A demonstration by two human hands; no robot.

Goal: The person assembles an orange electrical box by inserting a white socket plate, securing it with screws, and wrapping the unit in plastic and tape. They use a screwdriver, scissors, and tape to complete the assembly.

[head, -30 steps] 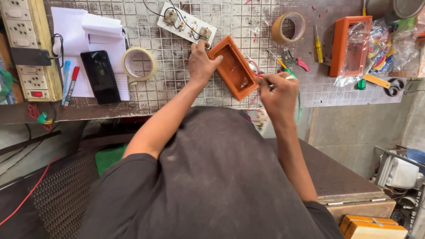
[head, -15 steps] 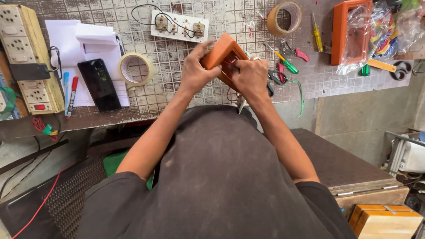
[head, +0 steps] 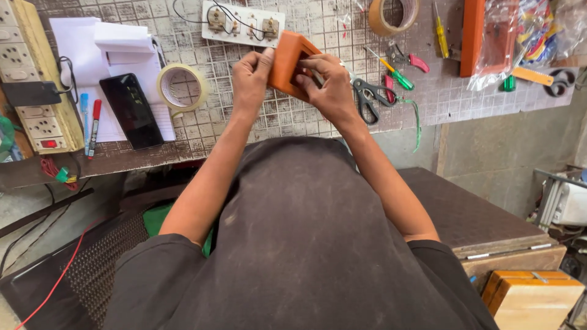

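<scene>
1. We've got the orange box (head: 286, 64) up off the bench, held over the grid-marked tabletop (head: 293, 116) just below the white switch plate (head: 243, 23). Our hands cover a good part of it, so we can't make out its lower end or most of its inside.
2. Its long side runs from upper right to lower left, tilted, with the open face turned toward our right hand. Only a dark slot of the hollow shows between the fingers.
3. Left hand (head: 251, 76) is wrapped on the box's left side, thumb pressed flat along the orange wall, fingers curled behind it where we can't see them.
4. Right hand (head: 328, 82) is clamped on the right side, fingers bent over the rim and into the opening. Can't tell if it's pinching anything small in there, too hidden.
5. Just right of that hand lie black-handled scissors (head: 365, 98), then a green screwdriver (head: 394, 74) and some red-handled tool, partly cut off by the hand.
6. Left of us sit a roll of pale tape (head: 181, 87), a black phone (head: 130, 110) on white paper (head: 79, 49), two pens, and a power strip (head: 36, 79) half out of frame.
7. Top edge clips a brown tape roll (head: 393, 15), a yellow screwdriver (head: 441, 30) and another orange box (head: 474, 36) under a plastic bag.
</scene>
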